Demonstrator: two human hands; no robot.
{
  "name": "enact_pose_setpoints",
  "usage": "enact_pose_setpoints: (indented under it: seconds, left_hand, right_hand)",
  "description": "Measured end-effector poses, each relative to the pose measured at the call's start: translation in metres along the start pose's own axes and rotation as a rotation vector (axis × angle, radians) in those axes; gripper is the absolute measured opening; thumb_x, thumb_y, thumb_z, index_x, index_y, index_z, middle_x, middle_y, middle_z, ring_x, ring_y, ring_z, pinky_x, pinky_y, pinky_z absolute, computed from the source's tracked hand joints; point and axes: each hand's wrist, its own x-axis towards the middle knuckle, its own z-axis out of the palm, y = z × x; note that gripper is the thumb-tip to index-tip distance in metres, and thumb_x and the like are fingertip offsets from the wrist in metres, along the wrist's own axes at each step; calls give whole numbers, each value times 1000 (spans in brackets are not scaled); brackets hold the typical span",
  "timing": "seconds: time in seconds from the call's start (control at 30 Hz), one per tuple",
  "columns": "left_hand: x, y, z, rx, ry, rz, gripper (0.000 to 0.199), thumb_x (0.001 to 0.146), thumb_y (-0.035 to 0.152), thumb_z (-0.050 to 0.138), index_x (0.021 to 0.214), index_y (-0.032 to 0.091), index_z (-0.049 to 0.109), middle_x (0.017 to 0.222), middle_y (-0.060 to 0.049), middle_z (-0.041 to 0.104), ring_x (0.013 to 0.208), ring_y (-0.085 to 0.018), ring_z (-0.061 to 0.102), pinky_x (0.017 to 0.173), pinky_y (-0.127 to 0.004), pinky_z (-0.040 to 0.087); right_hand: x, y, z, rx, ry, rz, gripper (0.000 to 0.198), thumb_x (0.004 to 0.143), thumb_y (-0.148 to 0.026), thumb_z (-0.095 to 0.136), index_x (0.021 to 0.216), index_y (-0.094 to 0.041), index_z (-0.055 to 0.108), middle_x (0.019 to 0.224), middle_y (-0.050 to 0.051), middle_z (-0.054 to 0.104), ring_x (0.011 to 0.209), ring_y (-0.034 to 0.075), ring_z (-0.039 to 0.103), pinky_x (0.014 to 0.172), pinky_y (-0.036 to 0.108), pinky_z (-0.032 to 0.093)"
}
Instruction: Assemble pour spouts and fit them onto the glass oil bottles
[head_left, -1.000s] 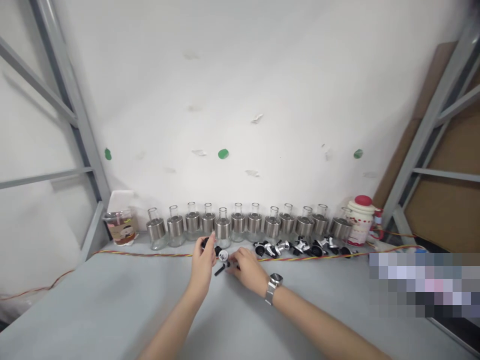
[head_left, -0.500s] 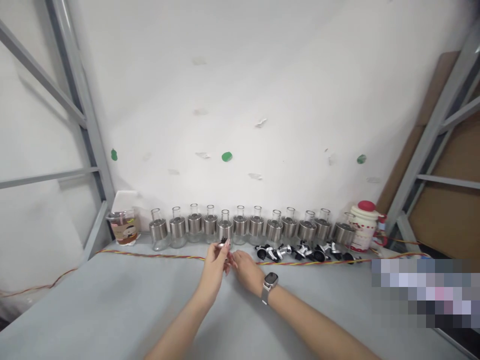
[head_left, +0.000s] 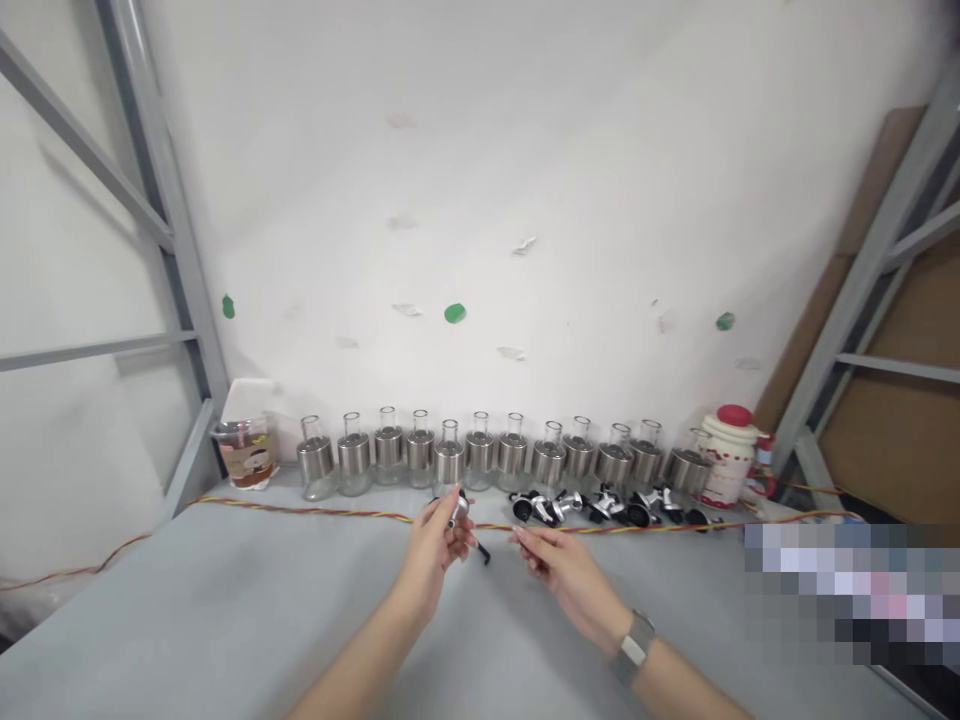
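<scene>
Your left hand [head_left: 433, 545] pinches a small shiny chrome pourer spout with a black stem [head_left: 463, 518], while your right hand [head_left: 570, 578] hovers loose and released above the smooth grey tabletop [head_left: 225, 610]

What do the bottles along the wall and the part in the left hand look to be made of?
Bottles: clear glass necks and bases, see-through, with brushed steel-looking bands that have a dull grey sheen. Pourer part in the left hand: shiny chromed metal or plated plastic head, with a matte black stem, probably plastic or rubber.
</scene>
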Motion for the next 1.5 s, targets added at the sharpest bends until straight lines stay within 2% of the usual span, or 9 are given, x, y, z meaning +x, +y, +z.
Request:
enact_pose_setpoints:
  seconds: [0.13,0.23,0.33,0.43,0.6,0.73,0.87,1.2,1.5]
  left_hand:
    - [5,-13,-2,96,29,60,31,67,41,65,74,15,51,74,-5,62,63,-14,62,55,-22,46]
    - [7,-24,0,177,39,50,35,63,43,67,74,16,47,58,-1,59,46,-14,59,43,-22,44]
    - [0,-32,5,254,40,39,43,61,43,68,87,17,47,52,3,57,35,-14,54,32,-21,39]
    - [-11,-34,10,331,-42,15,47,69,45,60,105,19,46,51,5,55,34,-14,54,30,-20,37]
    - [-21,-35,15,403,-121,-20,41,74,50,50,95,15,60,47,1,56,33,-15,53,31,-23,39]
    - [-18,-37,14,372,-96,-13,37,70,46,57,90,16,66,60,-3,63,43,-17,59,44,-30,48]
    - [-16,-35,14,404,-52,-55,34,66,43,61,87,16,68,63,-3,65,46,-19,61,50,-34,50]
    - [-17,-34,12,498,-19,17,32,69,41,58,87,17,69,64,-4,66,50,-21,63,48,-33,51]
    - [-18,-35,13,493,-44,14,30,67,42,60,81,18,70,59,-3,64,45,-19,59,46,-32,50]
  right_hand:
    - [-10,-4,-2,278,14,102,33,64,-43,67,75,-12,62,56,-2,51,48,6,40,48,19,30]
    - [-16,-8,7,339,-9,66,38,64,-41,68,87,-14,56,51,-6,48,44,5,37,45,19,26]
    - [-23,-9,19,345,-63,30,41,66,-43,67,93,-16,50,49,-8,46,43,5,38,42,18,22]
    - [-29,-8,28,351,-119,-6,41,68,-44,65,94,-18,47,49,-10,42,41,5,36,40,18,21]
    - [-31,-3,32,358,-125,-58,39,72,-46,61,95,-19,44,49,-11,38,40,5,34,40,19,22]
    - [-28,1,31,317,-126,-96,42,71,-49,60,95,-20,42,48,-11,38,41,6,34,41,20,25]
    - [-26,3,29,231,-26,-136,40,71,-47,61,94,-20,42,50,-10,42,46,7,38,45,20,29]
    - [-28,-5,26,341,-53,-41,47,66,-51,63,95,-21,43,49,-10,41,41,6,35,42,19,24]
    - [-29,-1,27,264,-107,-133,43,71,-45,61,100,-22,39,52,-10,41,47,9,39,47,21,31]
